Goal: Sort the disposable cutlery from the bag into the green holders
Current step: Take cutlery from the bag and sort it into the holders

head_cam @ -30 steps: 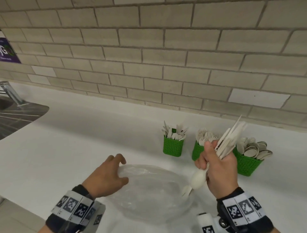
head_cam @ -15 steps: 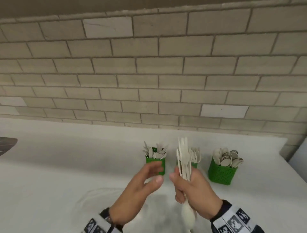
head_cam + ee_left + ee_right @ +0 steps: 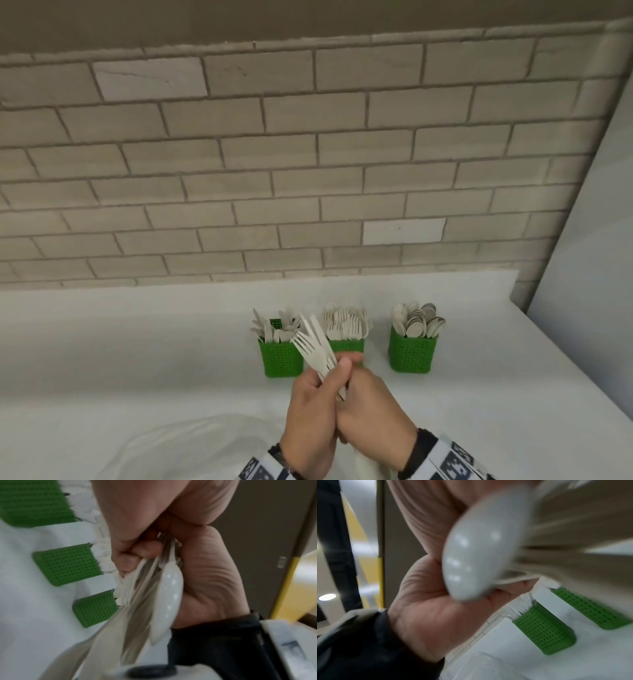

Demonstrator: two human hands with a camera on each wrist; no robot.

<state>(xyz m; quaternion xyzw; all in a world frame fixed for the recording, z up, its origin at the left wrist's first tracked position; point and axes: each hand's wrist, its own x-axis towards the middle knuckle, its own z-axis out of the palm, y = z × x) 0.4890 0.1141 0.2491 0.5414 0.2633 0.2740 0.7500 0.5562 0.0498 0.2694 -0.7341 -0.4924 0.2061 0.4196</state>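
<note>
middle green holder (image 3: 346,346) half hidden behind hands, bag (image 3: 191,445) cut off below

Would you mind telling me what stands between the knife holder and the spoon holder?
The green fork holder, full of forks, stands between the knife holder and the spoon holder; the head view shows it.

Counter (image 3: 137,359) w/ 3 holders (image 3: 411,354), bag (image 3: 191,445)

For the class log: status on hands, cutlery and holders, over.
Left hand and right hand both grip the mixed cutlery bundle. Three green holders part-filled. Nothing blocking; bag on the counter.
</note>
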